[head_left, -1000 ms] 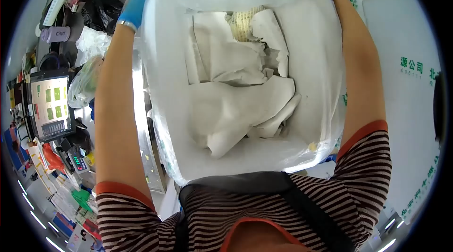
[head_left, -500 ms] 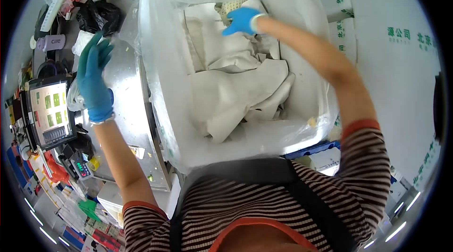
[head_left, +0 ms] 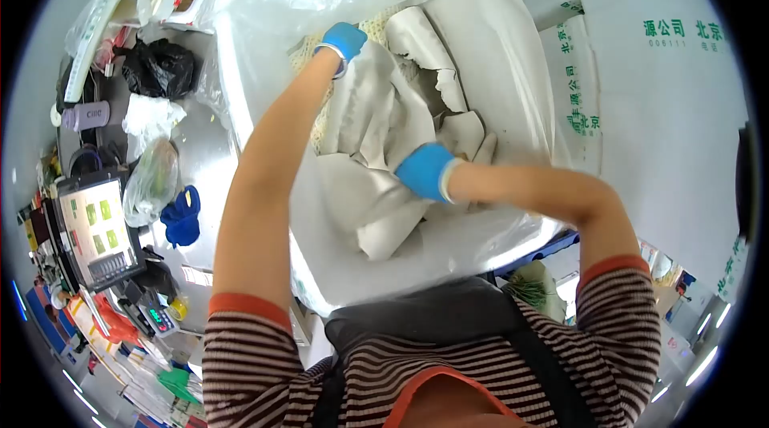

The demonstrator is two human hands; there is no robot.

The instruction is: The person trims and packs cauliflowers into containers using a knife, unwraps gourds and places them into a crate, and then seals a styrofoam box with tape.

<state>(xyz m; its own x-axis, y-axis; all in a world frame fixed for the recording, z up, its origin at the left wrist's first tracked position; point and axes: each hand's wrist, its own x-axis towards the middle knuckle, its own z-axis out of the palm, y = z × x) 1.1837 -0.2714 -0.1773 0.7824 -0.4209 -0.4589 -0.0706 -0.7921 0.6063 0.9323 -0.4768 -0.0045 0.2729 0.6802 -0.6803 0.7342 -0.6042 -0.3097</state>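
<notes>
A plastic-lined white foam box (head_left: 513, 108) holds crumpled sheets of grey paper (head_left: 360, 120). My left hand (head_left: 344, 42), in a blue glove, is closed on the paper's far left edge. My right hand (head_left: 424, 172), also gloved in blue, is closed on the paper nearer to me, its fingertips partly hidden. Between the hands the sheet is bunched into folds. A pale yellow, bumpy-textured layer (head_left: 322, 128) shows along the left and far sides, under the paper. One torn, curled paper piece (head_left: 420, 36) lies at the far right inside the box.
On the metal table (head_left: 210, 156) at left are a black plastic bag (head_left: 160, 68), a clear bag (head_left: 154, 180), a blue object (head_left: 182, 217) and a lilac cup (head_left: 86, 116). A lit screen (head_left: 98, 228) stands beyond. White boxes with green print (head_left: 641, 108) stand at right.
My left hand has moved from above the table into the box and taken hold of the paper. My right hand has come nearer to me. The paper is pulled up, baring more yellow layer.
</notes>
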